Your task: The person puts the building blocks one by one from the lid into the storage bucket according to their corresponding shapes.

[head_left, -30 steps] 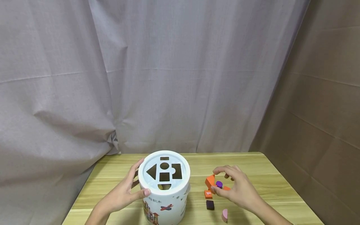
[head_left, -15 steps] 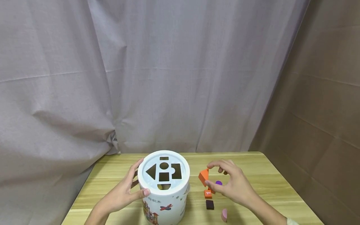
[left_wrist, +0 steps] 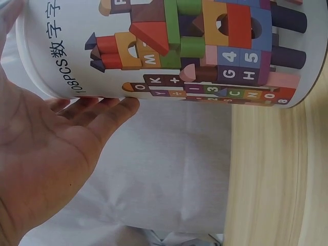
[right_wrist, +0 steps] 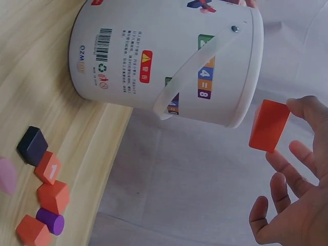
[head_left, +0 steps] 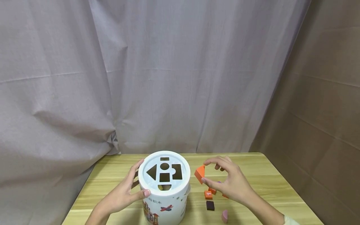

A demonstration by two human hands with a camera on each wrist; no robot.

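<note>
A white printed block bucket (head_left: pixel 168 209) stands at the table's front, its pale lid (head_left: pixel 176 185) cut with several shaped holes. My left hand (head_left: pixel 120 193) grips the left side of the bucket's top, thumb at the front of the rim and fingers behind; the left wrist view shows the fingertips against the printed wall. Right of the lid and clear of it, my right hand (head_left: pixel 236 182) pinches an orange triangular block (head_left: pixel 200 174) between thumb and index finger. The right wrist view has this block (right_wrist: pixel 269 126) in the air beside the rim, with the other fingers loosely bent.
On the wooden table right of the bucket lie an orange block marked 1 (head_left: pixel 208 195), a black block (head_left: pixel 210 205), a pink half-round block (head_left: pixel 224 216), a purple cylinder (right_wrist: pixel 50 221) and other orange blocks (right_wrist: pixel 53 197). A grey curtain (head_left: pixel 180 93) hangs behind.
My right hand has carried the orange triangular block leftward and slightly up, from over the loose blocks to near the lid. The left hand and bucket have stayed in place.
</note>
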